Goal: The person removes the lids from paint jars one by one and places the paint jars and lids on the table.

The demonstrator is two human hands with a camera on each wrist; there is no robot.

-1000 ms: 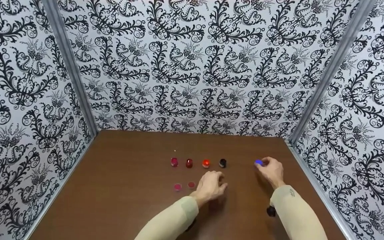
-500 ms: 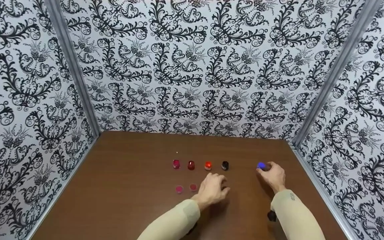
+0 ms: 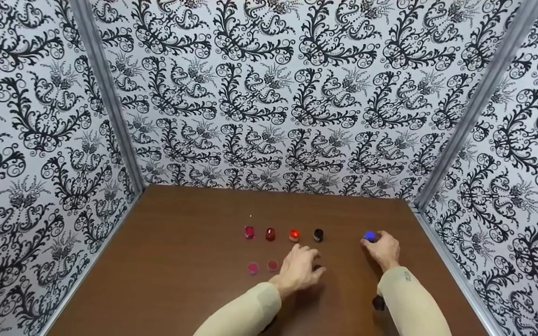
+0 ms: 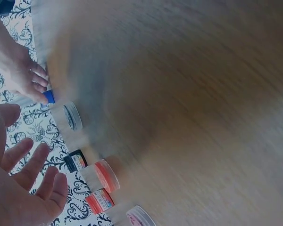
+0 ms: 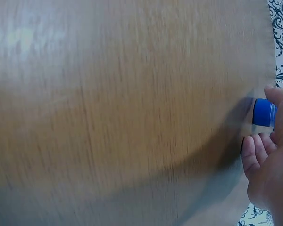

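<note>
My left hand [image 3: 299, 268] is held low over the table, fingers loosely bent, holding nothing. Just beyond its fingers a small round clear container with dark contents [image 4: 73, 116] stands on the wood; in the head view its dark top [image 3: 316, 268] shows between thumb and fingers. At the right, my right hand [image 3: 385, 249] pinches a small blue jar [image 3: 369, 235] between thumb and fingers, low over the table. The right wrist view has the blue jar [image 5: 263, 112] beside the thumb, partly hidden by the hand.
A row holds a pink jar [image 3: 249, 232], a dark red jar [image 3: 270, 234], an orange jar [image 3: 294, 235] and a black jar [image 3: 318, 234]. Nearer stand round containers, pink [image 3: 253, 268] and red [image 3: 272, 265]. An orange one [image 4: 107, 175] is hidden behind my left hand in the head view.
The head view has shifted slightly. More of the blue jar shows at my right fingers. The dark round container has come into sight at my left fingertips; both hands have hardly moved.
</note>
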